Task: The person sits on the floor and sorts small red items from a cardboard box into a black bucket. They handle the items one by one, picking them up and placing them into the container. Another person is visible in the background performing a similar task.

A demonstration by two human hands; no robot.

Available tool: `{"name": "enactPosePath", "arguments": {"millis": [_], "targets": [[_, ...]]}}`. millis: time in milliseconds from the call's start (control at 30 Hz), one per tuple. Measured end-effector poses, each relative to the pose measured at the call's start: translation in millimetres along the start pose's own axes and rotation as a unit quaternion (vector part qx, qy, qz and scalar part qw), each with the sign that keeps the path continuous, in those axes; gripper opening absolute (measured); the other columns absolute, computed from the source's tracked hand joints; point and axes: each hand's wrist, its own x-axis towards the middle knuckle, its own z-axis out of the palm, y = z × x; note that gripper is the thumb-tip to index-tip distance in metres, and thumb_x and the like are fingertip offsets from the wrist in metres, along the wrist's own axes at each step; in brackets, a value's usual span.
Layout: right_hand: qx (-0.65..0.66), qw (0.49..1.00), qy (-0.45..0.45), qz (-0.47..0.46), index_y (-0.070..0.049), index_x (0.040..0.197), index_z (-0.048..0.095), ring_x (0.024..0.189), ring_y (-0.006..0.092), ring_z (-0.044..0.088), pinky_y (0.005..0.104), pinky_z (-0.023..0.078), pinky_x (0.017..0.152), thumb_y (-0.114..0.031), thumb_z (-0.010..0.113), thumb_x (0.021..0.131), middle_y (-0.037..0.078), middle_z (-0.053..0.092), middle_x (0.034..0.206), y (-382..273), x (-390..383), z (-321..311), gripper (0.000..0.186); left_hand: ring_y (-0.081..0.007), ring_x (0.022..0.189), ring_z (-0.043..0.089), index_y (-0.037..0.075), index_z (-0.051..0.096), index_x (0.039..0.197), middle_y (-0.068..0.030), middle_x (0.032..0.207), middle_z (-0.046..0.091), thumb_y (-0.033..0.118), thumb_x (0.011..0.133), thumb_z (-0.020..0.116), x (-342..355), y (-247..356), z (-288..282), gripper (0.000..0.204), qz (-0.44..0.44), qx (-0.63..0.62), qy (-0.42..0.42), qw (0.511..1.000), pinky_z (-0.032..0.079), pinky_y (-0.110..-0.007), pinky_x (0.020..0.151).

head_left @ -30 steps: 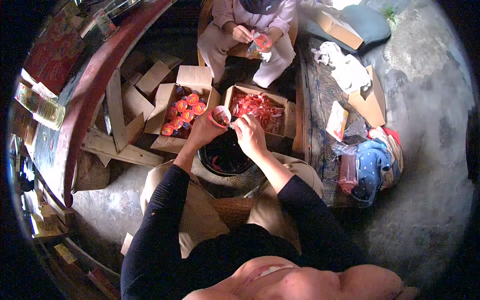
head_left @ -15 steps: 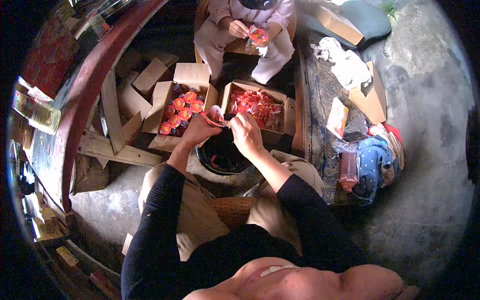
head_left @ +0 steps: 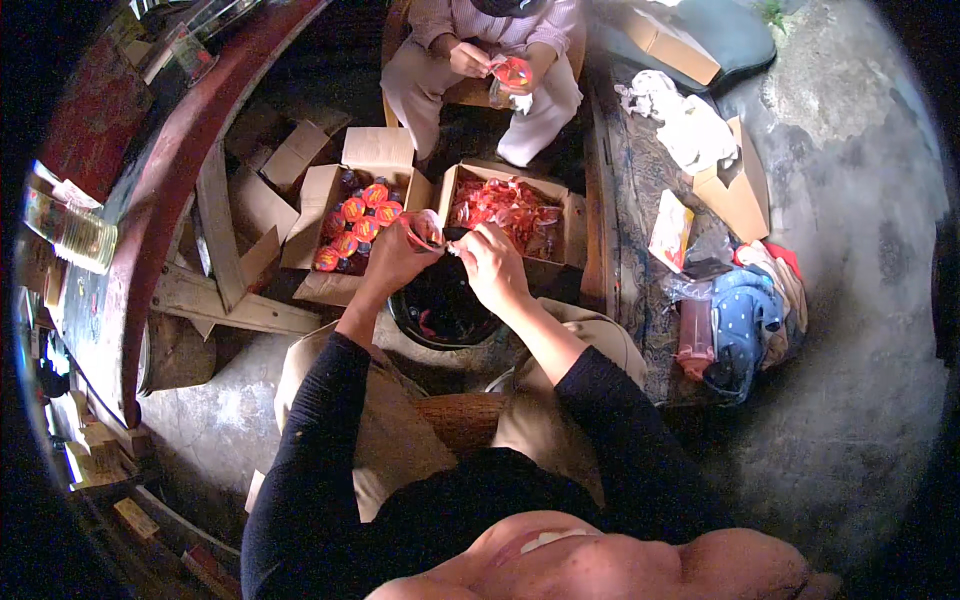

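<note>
My left hand point(head_left: 398, 258) is wrapped round a small clear plastic cup point(head_left: 428, 232) with red on its rim, held tilted above a black tub point(head_left: 447, 342). Close to the cup's right side, my right hand point(head_left: 492, 268) is closed in a pinch; what its fingertips hold is too small to make out. Dark contents and a reddish scrap show inside the tub, between my knees. Beyond my left hand, an open cardboard box point(head_left: 318, 205) holds several cups with red round lids point(head_left: 375, 195). Beyond my right hand, another box point(head_left: 572, 215) is filled with red and clear plastic scraps point(head_left: 500, 203).
Opposite sits a person point(head_left: 490, 60) holding a similar red-topped cup point(head_left: 512, 73). At left runs a red-edged table point(head_left: 165, 190) with stacked cups point(head_left: 88, 240). On the right are a patterned mat point(head_left: 640, 300), a pink bottle point(head_left: 696, 335) and a blue cloth point(head_left: 745, 320).
My left hand has turned the cup slightly, so it tilts more to the right. My right fingertips have shifted a little down. The whole view has moved slightly.
</note>
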Motion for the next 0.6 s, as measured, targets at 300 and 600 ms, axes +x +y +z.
{"name": "enactPosePath", "arguments": {"millis": [300,600], "targets": [[-0.065,0.994,0.003,-0.087,-0.005,0.083,0.055,0.083,0.0292,0.057,0.0408,0.049,0.078,-0.002,0.061,0.078,0.011,0.054,0.085,-3.5,1.8,-3.1,0.008,-0.0099,0.080,0.063,-0.001,0.063,0.092,-0.0114,0.081,0.066,0.017,0.072,0.075,-1.4,-45.9,14.6,0.030,0.001,-0.251,-0.053,0.967,0.051,-0.030,0.072],[0.033,0.999,-0.014,0.030,-0.005,0.082,0.056,0.086,0.0327,0.057,0.0440,0.050,0.077,0.000,0.062,0.080,0.013,0.053,0.087,1.0,-1.3,-0.1,0.008,-0.0277,0.089,0.068,0.003,0.062,0.103,-0.0152,0.092,0.068,0.018,0.068,0.079,-3.6,-42.3,9.1,0.042,0.032,0.002,0.055,0.998,0.052,-0.038,0.080]]}}
